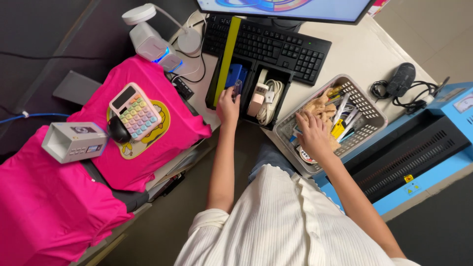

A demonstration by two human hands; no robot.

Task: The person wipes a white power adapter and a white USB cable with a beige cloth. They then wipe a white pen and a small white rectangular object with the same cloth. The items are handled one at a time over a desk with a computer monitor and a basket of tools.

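Observation:
My left hand (227, 106) reaches into a black compartmented organizer tray (249, 74) and pinches a small dark clip-like item (238, 87) beside a blue object (234, 74). A white charger with coiled cable (264, 96) lies in the adjoining compartment. My right hand (311, 132) rests inside a grey mesh basket (365, 101) full of pens, a yellow item and a tan crumpled thing (320, 106); its fingers touch the contents, and I cannot tell whether they grip anything.
A black keyboard (276, 42) and monitor (286, 7) sit behind the tray. A blue laminator (419, 148) is at right, with a black mouse (401, 79) nearby. Pink shirts (148, 133) at left carry a pastel calculator (134, 111) and a white box (74, 141).

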